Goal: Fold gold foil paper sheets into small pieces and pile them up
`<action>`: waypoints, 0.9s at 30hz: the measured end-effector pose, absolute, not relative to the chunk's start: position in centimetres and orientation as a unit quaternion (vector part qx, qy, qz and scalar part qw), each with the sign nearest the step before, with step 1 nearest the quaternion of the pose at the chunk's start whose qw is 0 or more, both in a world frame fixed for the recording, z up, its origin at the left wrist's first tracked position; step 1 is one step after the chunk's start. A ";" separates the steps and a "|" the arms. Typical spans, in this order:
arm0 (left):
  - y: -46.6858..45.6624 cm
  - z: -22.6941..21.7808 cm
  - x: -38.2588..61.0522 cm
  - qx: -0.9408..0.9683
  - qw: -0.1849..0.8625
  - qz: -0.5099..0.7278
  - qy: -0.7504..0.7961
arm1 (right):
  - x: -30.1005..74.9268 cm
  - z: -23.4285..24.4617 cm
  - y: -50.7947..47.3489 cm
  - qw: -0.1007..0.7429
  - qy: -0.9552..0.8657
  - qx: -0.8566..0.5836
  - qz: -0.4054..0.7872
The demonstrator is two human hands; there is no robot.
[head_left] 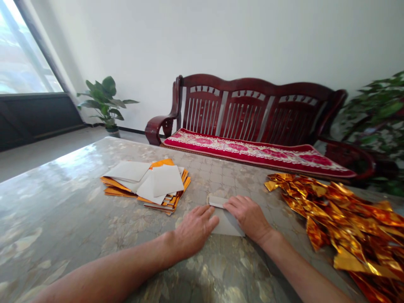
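Note:
A pale sheet of paper (224, 224) lies flat on the glossy marbled table (63, 219), its far edge folded over into a narrow strip. My left hand (193, 230) rests palm down on the sheet's left side, fingers stretched out. On the sheet's right side my right hand (248, 216) lies flat, its fingertips pressing the folded strip. Neither hand grips anything.
A loose stack of gold-and-white paper squares (148, 183) sits to the left of the hands. A heap of folded gold foil pieces (344, 223) covers the table's right side. Behind the table stand a wooden bench with a red cushion (252, 126) and potted plants (104, 103).

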State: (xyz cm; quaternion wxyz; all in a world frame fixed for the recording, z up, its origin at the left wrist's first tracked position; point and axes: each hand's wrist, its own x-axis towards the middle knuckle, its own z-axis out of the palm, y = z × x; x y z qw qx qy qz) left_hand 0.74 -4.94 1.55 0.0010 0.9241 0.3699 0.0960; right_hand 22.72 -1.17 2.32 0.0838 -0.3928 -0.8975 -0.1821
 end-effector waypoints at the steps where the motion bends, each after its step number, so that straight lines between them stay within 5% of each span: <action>1: -4.9 1.5 0.7 0.924 0.002 0.096 0.370 | 22.8 2.2 -1.1 0.091 -0.897 -0.391 -0.183; 27: -5.1 1.1 0.6 0.896 -0.005 0.106 0.431 | 22.5 1.3 -1.1 0.117 -0.894 -0.376 -0.215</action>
